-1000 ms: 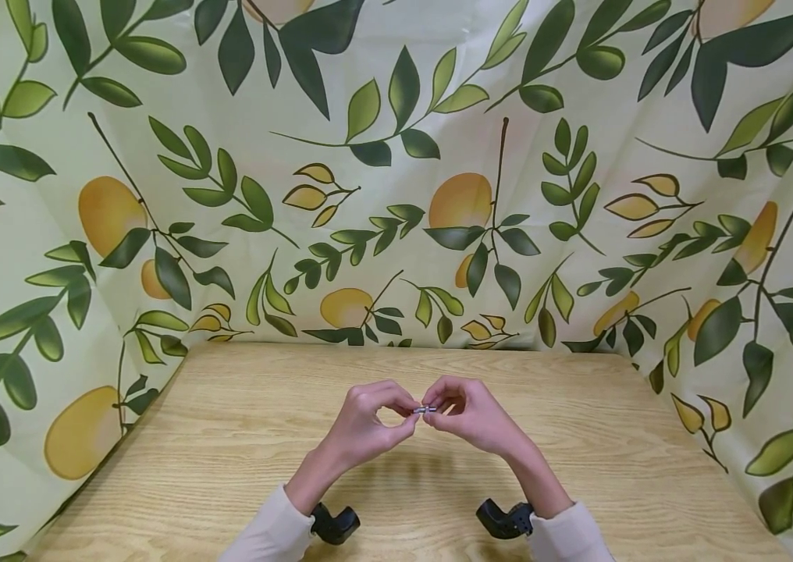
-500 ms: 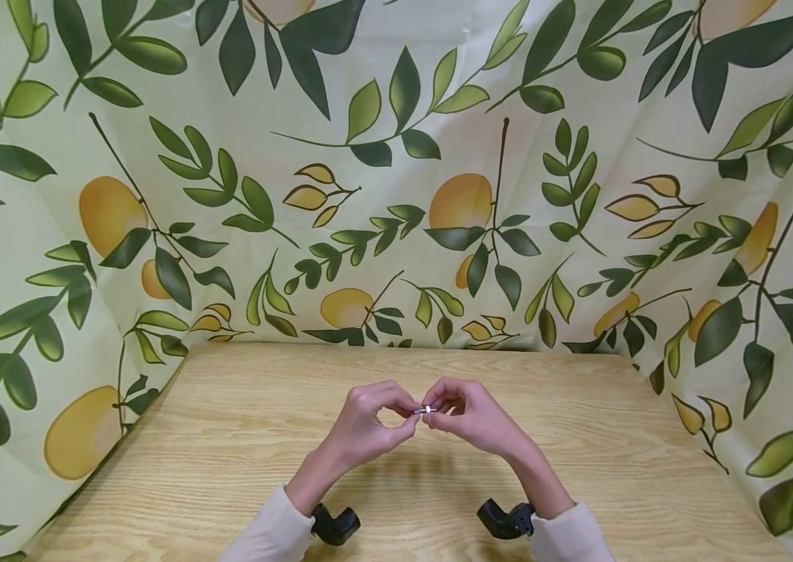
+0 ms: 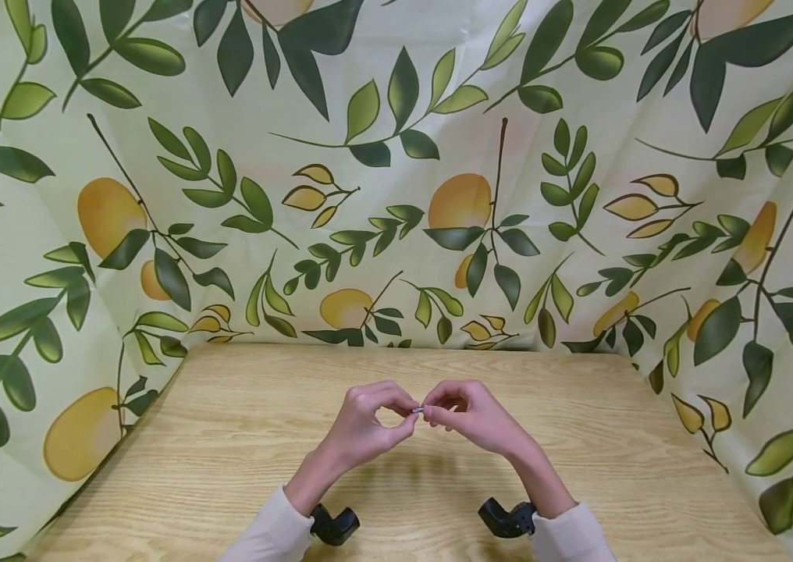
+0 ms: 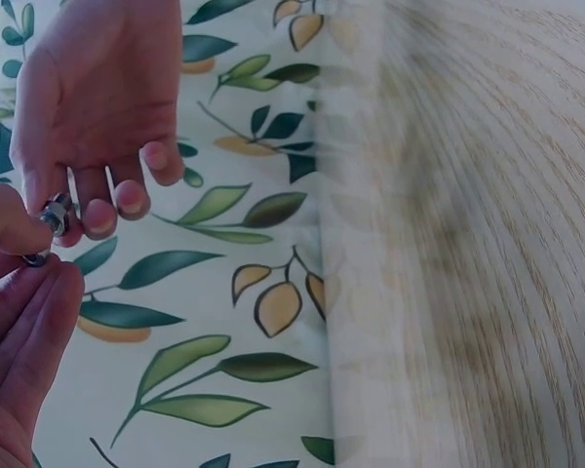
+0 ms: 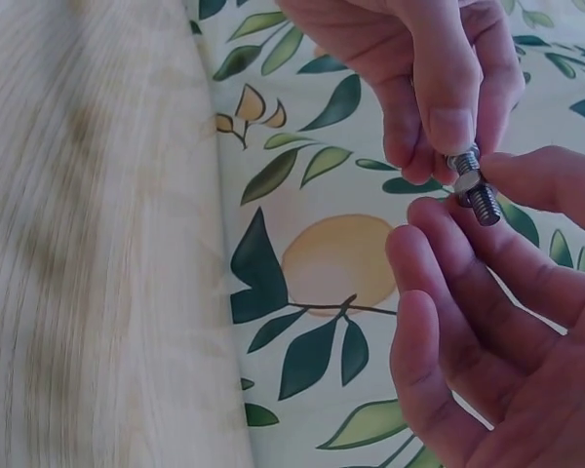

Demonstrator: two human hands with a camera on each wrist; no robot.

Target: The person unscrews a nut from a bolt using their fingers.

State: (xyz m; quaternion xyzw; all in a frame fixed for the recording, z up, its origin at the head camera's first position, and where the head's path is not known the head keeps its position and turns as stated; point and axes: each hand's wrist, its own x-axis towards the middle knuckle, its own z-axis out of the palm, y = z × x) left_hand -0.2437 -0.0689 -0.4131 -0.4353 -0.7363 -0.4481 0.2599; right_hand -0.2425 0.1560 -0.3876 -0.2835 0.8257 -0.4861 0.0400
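Over the table, my left hand [image 3: 368,421] pinches one end of a small metal bolt [image 5: 485,207] between thumb and fingers, hiding that end. A hex nut [image 5: 467,182] sits partway along the bolt, with threads showing on both sides of it. My right hand [image 3: 472,417] holds the nut at its sides with thumb and index finger, its other fingers loosely bent. In the left wrist view the nut shows between the fingertips of both hands. From the head view only a glint of metal shows between them.
Beneath both hands lies a light wood-grain table [image 3: 256,460]. A leaf-and-fruit printed cloth [image 3: 396,179] rises behind the table and along its left and right sides. Each wrist wears a black camera mount, such as the left mount [image 3: 336,524].
My right thumb and fingertips have shifted slightly left round the nut, covering more of the metal in the head view. The left hand keeps its grip and place.
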